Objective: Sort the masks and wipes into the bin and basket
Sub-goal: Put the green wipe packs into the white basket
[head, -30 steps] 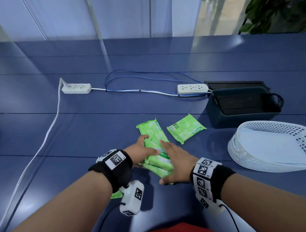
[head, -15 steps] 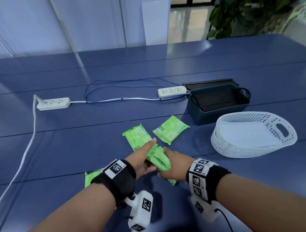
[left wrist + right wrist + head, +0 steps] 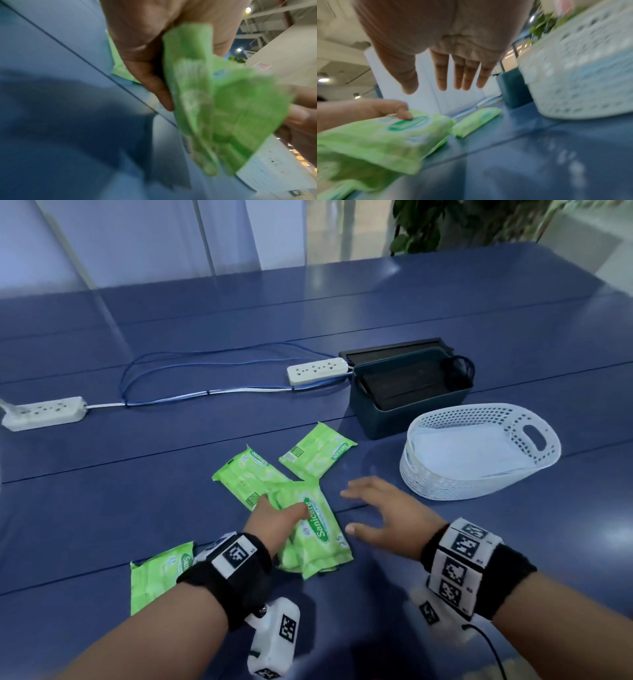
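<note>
My left hand (image 3: 279, 513) grips a stack of green wipe packs (image 3: 317, 534), thumb on top and fingers underneath; the left wrist view shows the stack of green wipe packs (image 3: 219, 108) blurred in that grip. To the right, my right hand (image 3: 373, 508) hovers above the table with straight, spread fingers (image 3: 458, 75), holding nothing. Two more wipe packs lie flat beyond, one (image 3: 248, 479) partly under the stack and one (image 3: 317, 451) farther right. Another pack (image 3: 156, 578) lies by my left wrist. The white basket (image 3: 455, 484) holds pale blue masks (image 3: 466, 451). The dark bin (image 3: 404, 414) holds black masks (image 3: 407, 386).
Two white power strips (image 3: 317, 370) (image 3: 42, 412) joined by blue and white cables (image 3: 191, 397) lie across the far side of the blue table (image 3: 102, 508). A plant (image 3: 479, 224) stands past the table's far right corner.
My right hand has let go of the wipe packs and moved right toward the basket, fingers spread. My left hand now holds the stack alone, turned label-up.
</note>
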{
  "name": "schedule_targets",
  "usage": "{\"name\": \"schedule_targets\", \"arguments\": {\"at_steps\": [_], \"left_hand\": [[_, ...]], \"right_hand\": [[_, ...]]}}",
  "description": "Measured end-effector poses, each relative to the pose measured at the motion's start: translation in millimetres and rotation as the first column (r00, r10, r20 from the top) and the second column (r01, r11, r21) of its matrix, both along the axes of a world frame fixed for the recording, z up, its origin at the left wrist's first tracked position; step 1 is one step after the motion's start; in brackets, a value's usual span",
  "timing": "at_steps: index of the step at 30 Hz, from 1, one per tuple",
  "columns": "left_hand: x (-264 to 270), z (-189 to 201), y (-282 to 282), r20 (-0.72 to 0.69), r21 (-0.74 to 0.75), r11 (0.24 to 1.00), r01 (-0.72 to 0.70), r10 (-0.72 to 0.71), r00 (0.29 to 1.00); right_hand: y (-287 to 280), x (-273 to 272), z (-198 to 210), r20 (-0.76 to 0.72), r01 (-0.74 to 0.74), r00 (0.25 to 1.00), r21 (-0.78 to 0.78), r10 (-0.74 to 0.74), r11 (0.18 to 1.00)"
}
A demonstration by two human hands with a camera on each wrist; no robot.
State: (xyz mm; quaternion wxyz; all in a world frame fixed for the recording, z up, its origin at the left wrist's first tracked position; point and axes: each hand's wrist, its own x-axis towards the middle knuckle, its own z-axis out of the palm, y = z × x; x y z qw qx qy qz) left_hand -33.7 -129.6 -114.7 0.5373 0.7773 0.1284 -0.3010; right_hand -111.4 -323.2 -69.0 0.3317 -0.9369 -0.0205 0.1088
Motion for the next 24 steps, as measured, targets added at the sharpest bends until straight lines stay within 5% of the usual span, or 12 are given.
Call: {"name": "schedule_targets", "arguments": {"at_steps": [4, 7, 9, 14, 18, 24], "left_hand": [[4.0, 56.0, -31.5, 0.055, -0.173, 0.985, -0.018, 0.028, 0.998], [15.0, 94.6, -71.6, 0.146, -0.25, 0.968, 0.015, 0.022, 0.989], [21.8, 114.3, -102.4, 0.184, -0.29, 0.956, 0.048, 0.006, 0.983], [31.3, 131.1, -181.4, 0.289, -0.218, 0.967, 0.135, -0.068, 0.955], [26.1, 111.5, -225.6, 0.396, 0.0, 0.979, 0.205, -0.188, 0.899], [7.5, 85.6, -251.1, 0.469, 0.361, 0.858, 0.366, -0.506, 0.724]], "right_hand": [[-83.2, -11.1, 18.6, 0.383, 0.367, 0.873, -0.108, -0.302, 0.924], [-154.3, -13.4, 21.8, 0.404, 0.673, 0.708, -0.137, -0.579, 0.727], [-189.0, -12.3, 17.7, 0.349, 0.749, 0.654, -0.177, -0.671, 0.638], [-228.7, 4.4, 3.9, 0.19, 0.631, 0.765, -0.416, -0.616, 0.655], [-232.8, 5.7, -12.7, 0.041, 0.49, 0.822, -0.561, -0.568, 0.668], [-234.7, 7.2, -12.9, 0.014, 0.463, 0.837, -0.552, -0.547, 0.694]]}}
